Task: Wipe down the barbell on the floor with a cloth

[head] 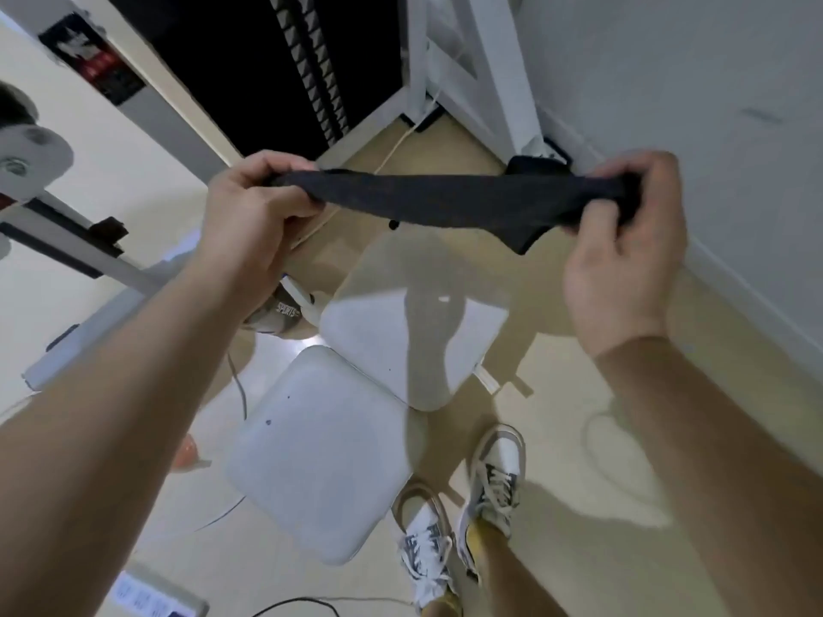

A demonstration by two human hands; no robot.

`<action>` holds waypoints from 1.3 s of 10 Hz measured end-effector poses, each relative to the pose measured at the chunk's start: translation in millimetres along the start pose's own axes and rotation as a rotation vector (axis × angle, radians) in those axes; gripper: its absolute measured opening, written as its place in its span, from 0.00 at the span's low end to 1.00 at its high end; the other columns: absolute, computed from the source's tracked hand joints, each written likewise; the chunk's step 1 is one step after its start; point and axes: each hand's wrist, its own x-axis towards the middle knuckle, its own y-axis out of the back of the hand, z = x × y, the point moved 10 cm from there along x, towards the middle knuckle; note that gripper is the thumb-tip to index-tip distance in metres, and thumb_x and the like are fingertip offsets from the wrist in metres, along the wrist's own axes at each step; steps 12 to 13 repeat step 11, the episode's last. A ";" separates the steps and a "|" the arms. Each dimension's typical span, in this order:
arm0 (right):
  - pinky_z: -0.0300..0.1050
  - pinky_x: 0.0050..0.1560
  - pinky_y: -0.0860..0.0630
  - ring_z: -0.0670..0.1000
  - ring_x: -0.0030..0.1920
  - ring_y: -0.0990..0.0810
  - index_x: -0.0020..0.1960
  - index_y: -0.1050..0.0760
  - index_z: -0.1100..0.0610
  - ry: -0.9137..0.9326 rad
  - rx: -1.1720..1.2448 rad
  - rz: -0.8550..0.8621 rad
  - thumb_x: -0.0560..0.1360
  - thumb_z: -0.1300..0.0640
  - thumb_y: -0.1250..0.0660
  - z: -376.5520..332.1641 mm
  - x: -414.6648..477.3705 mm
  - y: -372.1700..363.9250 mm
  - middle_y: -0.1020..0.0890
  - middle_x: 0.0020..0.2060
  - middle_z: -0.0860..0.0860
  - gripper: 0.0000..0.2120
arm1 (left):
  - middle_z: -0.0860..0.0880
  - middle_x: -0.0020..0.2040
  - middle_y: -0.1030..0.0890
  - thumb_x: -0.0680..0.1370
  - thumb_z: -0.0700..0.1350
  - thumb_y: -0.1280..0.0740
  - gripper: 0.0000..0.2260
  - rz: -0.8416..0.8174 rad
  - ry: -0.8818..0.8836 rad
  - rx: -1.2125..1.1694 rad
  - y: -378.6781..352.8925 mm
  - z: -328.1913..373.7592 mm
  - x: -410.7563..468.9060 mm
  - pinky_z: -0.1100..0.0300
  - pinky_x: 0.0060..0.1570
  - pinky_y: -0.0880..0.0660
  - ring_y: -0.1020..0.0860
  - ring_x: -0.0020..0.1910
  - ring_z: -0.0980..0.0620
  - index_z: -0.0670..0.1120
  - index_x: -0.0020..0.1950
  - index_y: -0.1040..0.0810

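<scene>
Cloth taut between left hand and right hand, each gripping one end; preparation only. Next, likely: finding the barbell, not evident here.

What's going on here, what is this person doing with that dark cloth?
A person stands over a white bench and holds a dark cloth stretched out in the air between both hands. The left hand grips one end and the right hand grips the other. The cloth touches nothing else. No barbell is plainly in view, so the wiping has not yet begun.
</scene>
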 end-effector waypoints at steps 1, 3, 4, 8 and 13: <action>0.31 0.40 0.34 0.45 0.36 0.29 0.46 0.28 0.54 -0.042 -0.156 -0.255 0.70 0.65 0.41 52.1 -58.4 -36.8 0.25 0.38 0.48 0.09 | 0.43 0.40 0.26 0.68 0.39 0.33 0.05 -0.081 0.244 -0.029 -0.3 -75.2 11.6 0.52 0.49 0.23 0.26 0.42 0.46 0.46 0.42 0.23; 0.46 0.47 0.22 0.53 0.47 0.22 0.45 0.19 0.55 0.064 -0.460 -0.916 0.66 0.64 0.35 158.8 -206.6 -127.0 0.19 0.45 0.49 0.11 | 0.43 0.46 0.21 0.70 0.34 0.33 0.08 0.101 0.268 0.921 47.4 -192.2 33.8 0.60 0.35 0.26 0.21 0.41 0.44 0.48 0.39 0.22; 0.49 0.38 0.21 0.55 0.45 0.22 0.42 0.19 0.54 0.029 -0.512 -0.985 0.65 0.63 0.35 184.0 -228.8 -136.9 0.20 0.45 0.48 0.09 | 0.42 0.57 0.25 0.67 0.29 0.41 0.20 0.049 0.119 1.192 50.4 -199.6 41.3 0.60 0.43 0.28 0.26 0.51 0.43 0.47 0.50 0.19; 0.59 0.71 0.45 0.49 0.75 0.61 0.76 0.55 0.45 -0.345 -0.651 -1.641 0.76 0.55 0.43 212.4 -277.0 -136.0 0.59 0.76 0.43 0.33 | 0.43 0.73 0.46 0.71 0.42 0.40 0.34 -0.558 0.117 1.699 -17.7 -268.5 -44.6 0.46 0.59 0.28 0.39 0.67 0.40 0.57 0.74 0.51; 0.32 0.35 0.24 0.42 0.38 0.22 0.73 0.46 0.38 -0.931 -0.232 -1.053 0.78 0.50 0.40 188.6 -242.0 -40.4 0.29 0.44 0.36 0.27 | 0.47 0.66 0.29 0.73 0.38 0.37 0.21 -0.361 0.065 1.204 -54.2 -198.5 -79.7 0.59 0.53 0.28 0.25 0.57 0.45 0.49 0.65 0.29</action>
